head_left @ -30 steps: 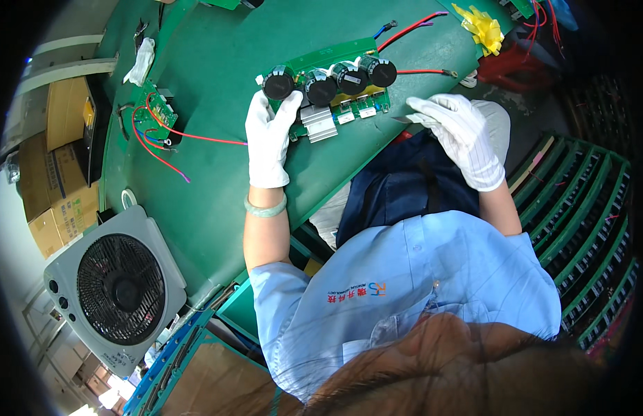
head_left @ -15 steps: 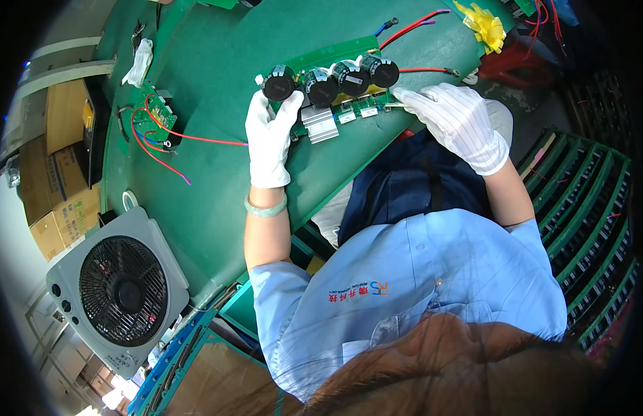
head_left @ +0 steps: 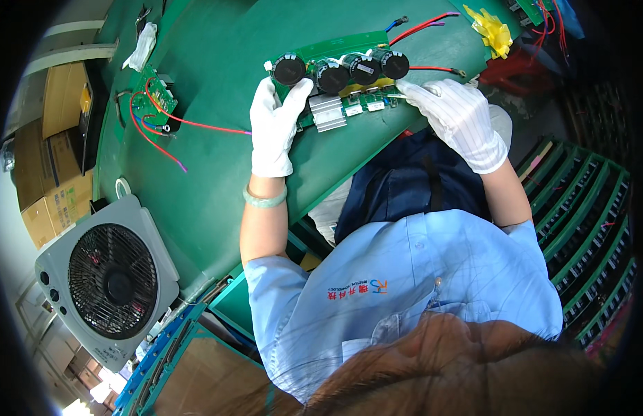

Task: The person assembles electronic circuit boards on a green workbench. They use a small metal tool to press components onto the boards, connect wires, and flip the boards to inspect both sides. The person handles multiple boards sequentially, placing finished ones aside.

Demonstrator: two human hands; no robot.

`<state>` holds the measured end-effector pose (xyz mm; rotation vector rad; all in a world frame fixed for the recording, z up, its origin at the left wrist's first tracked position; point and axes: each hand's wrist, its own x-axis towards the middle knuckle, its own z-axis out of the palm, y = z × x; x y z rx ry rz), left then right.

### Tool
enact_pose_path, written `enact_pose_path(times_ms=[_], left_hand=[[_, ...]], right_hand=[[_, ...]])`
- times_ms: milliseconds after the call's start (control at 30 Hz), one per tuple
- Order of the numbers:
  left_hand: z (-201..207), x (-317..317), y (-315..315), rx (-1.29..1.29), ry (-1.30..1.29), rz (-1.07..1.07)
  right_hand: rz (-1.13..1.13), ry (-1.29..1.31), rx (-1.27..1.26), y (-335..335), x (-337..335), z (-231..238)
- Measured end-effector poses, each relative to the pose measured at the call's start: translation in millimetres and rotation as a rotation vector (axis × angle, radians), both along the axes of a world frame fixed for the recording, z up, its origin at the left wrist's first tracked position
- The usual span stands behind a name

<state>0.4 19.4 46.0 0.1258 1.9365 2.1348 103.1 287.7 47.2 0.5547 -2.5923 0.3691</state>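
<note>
A green circuit board (head_left: 342, 47) with large black capacitors (head_left: 364, 70) along it is held over the green table. At its near edge sit a silver finned heat sink (head_left: 328, 113) and small white parts. My left hand (head_left: 274, 132), in a white glove, closes on the board's left end, its thumb beside the leftmost capacitor. My right hand (head_left: 461, 123), in a striped white glove, is at the right end with its fingertips pinched. Something thin and pale shows at those fingertips; its kind is unclear. Red wires (head_left: 432, 68) stick out from the board's right side.
Another circuit board (head_left: 155, 104) with red leads lies on the table (head_left: 210, 180) to the left. A grey box fan (head_left: 113, 277) stands at the lower left. Yellow crumpled material (head_left: 492, 32) lies at the far right. Green racks (head_left: 585, 222) stand to my right.
The view has shifted slightly, with the board and both hands a little higher in it. Both hands keep their places at the board's ends.
</note>
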Motion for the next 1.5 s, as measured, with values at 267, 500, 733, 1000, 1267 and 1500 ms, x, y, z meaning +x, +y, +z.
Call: enact_pose_path(times_ms=[267,500,733,1000,1267,1500], left_hand=[[-2.0,-0.3,-1.0,-0.029,0.05,-0.008],[0.7,-0.1,-2.5,-0.11,0.021,0.0],[1.6,0.1,-1.2,-0.093,0.055,-0.011],[0.7,0.3,-2.2,-0.113,0.057,-0.011],[-0.2,1.2,-1.1,-0.074,0.045,0.003],[0.4,1.5,-1.4,-0.089,0.037,0.005]], right_hand=[[0.038,-0.001,0.057,-3.1,-0.2,9.0],[0.048,-0.07,0.08,-5.7,3.1,14.3],[0.029,-0.027,0.032,-6.9,3.3,11.2],[0.03,-0.081,0.051,-6.7,6.7,12.7],[0.013,-0.041,0.009,-8.7,6.7,8.3],[0.013,-0.005,-0.021,-9.0,5.5,6.8]])
